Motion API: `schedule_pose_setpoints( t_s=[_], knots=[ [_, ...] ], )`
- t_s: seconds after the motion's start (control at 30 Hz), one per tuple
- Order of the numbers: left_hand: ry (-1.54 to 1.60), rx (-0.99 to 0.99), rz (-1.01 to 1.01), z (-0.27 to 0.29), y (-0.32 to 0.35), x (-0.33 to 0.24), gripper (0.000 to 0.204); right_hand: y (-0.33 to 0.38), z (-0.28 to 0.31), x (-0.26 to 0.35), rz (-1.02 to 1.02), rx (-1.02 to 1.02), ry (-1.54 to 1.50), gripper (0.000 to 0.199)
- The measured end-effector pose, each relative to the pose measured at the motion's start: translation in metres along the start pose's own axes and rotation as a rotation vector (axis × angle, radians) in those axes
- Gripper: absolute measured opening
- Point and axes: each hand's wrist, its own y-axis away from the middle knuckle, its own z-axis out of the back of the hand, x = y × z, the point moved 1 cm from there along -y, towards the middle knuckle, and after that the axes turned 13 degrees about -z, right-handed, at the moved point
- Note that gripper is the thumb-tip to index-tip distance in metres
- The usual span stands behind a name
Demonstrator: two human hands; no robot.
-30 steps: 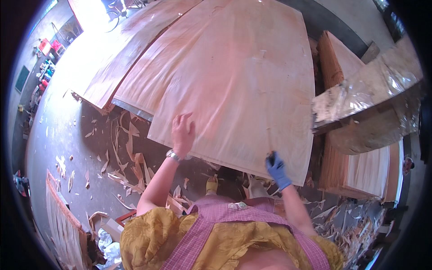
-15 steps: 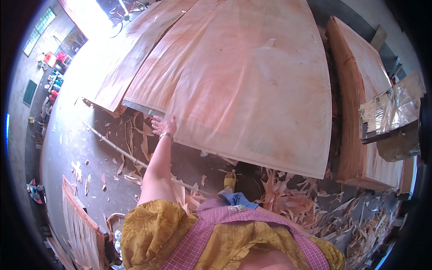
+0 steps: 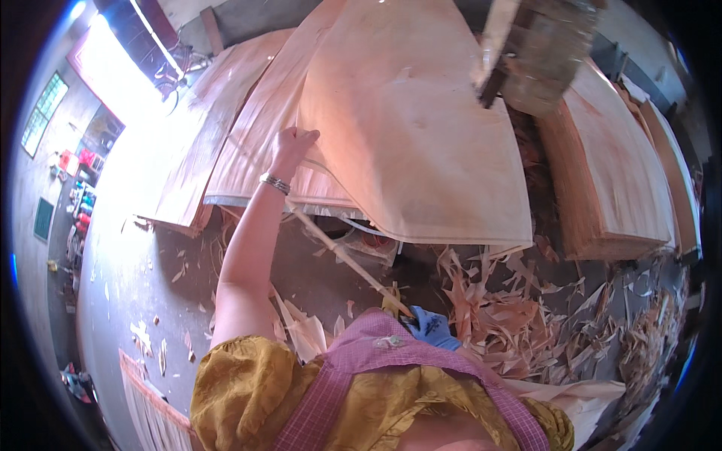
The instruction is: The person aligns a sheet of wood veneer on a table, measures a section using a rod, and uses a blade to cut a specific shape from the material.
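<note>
Pale wood veneer sheet (image 3: pixel 406 135), spread across the upper centre of the frame over a stack, is pinched at its left edge by the bare left hand (image 3: pixel 292 146), apparently so that it can be lifted. A thin stick (image 3: pixel 350 259) is gripped by the blue-gloved right hand (image 3: pixel 432 328), lower centre, amid veneer scraps (image 3: pixel 496 308) on the floor

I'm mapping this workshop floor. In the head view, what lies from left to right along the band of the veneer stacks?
Bright doorway → left hand gripping the large veneer sheet → veneer stack at right.
</note>
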Motion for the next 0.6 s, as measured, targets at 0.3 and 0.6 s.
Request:
schedule_pose_setpoints(
  t_s=[0.3,0.6],
  knots=[
    [0.308,-0.094,0.152,0.058,0.028,0.028,0.023,0.062,0.017,-0.039,-0.401,-0.329,0.158,0.035],
    [0.373,-0.061,0.461,0.063,0.093,0.178,0.023,-0.012,0.017,-0.058,-0.605,-0.445,0.013,0.047]
  ],
)
